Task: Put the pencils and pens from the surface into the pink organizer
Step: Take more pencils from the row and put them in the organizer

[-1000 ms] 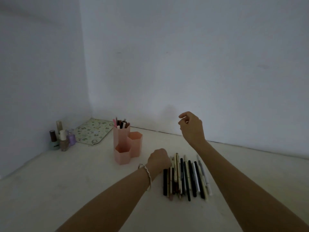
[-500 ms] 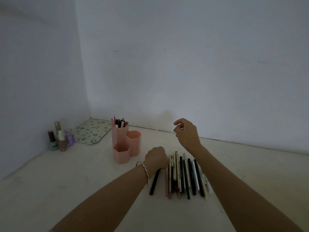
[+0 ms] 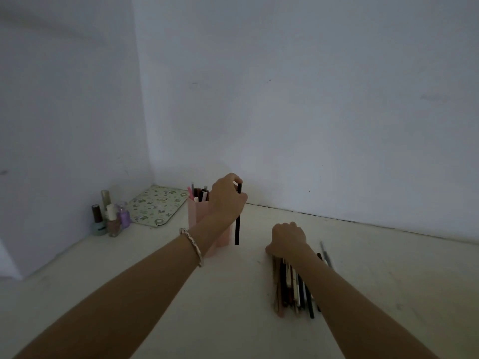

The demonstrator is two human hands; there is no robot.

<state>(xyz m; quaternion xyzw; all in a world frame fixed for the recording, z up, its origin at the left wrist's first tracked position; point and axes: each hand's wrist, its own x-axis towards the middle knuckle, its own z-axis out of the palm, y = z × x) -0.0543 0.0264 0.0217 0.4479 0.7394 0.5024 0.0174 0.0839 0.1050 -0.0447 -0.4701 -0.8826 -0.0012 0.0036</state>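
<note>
My left hand (image 3: 226, 200) holds a black pen (image 3: 237, 229) upright, just in front of and to the right of the pink organizer (image 3: 195, 212). The organizer's tall back cup holds several pens and pencils (image 3: 199, 194); its lower cups are mostly hidden behind my left wrist. My right hand (image 3: 287, 239) rests with curled fingers on the far end of a pile of several pens and pencils (image 3: 291, 288) lying side by side on the pale surface. Whether it grips one, I cannot see.
Several nail polish bottles (image 3: 108, 218) stand at the left against the wall. A patterned flat pad (image 3: 157, 204) lies in the corner behind the organizer. White walls close off the back and left of the pale surface (image 3: 129, 268).
My left hand has lifted the black pen off the pile and carried it up to the organizer. My right hand has dropped from the air onto the pile.
</note>
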